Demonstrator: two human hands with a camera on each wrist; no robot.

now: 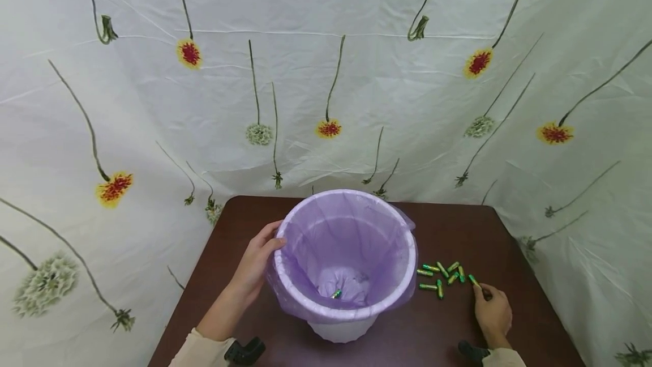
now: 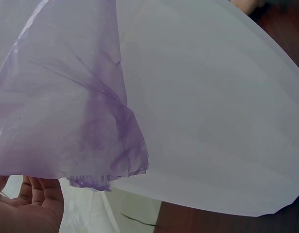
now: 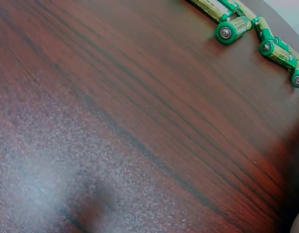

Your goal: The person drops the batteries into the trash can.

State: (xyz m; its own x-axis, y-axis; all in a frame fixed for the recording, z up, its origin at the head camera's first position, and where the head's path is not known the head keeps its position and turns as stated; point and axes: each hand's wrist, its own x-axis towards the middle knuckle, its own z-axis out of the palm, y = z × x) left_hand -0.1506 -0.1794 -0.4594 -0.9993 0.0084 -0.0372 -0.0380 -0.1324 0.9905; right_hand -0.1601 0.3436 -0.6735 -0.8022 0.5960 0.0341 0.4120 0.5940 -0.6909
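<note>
A white trash bin [image 1: 338, 330] lined with a thin purple bag [image 1: 351, 242] stands on the dark wooden table. My left hand [image 1: 254, 265] grips its rim at the left, thumb over the edge and fingers along the outside; the left wrist view has this hand [image 2: 30, 206] beside the hanging bag edge. One green and gold battery [image 1: 336, 294] lies at the bottom of the bag. My right hand [image 1: 493, 309] pinches another battery [image 1: 474, 281] between thumb and finger, to the right of several loose batteries [image 1: 440, 289]. Most of the right hand is outside the right wrist view.
The loose batteries [image 3: 235, 29] lie in a loose cluster right of the bin on the brown table [image 1: 438, 338]. A white cloth with printed flowers [image 1: 305, 84] hangs behind the table and along both sides. Dark wrist straps [image 1: 245, 351] show at the sleeves.
</note>
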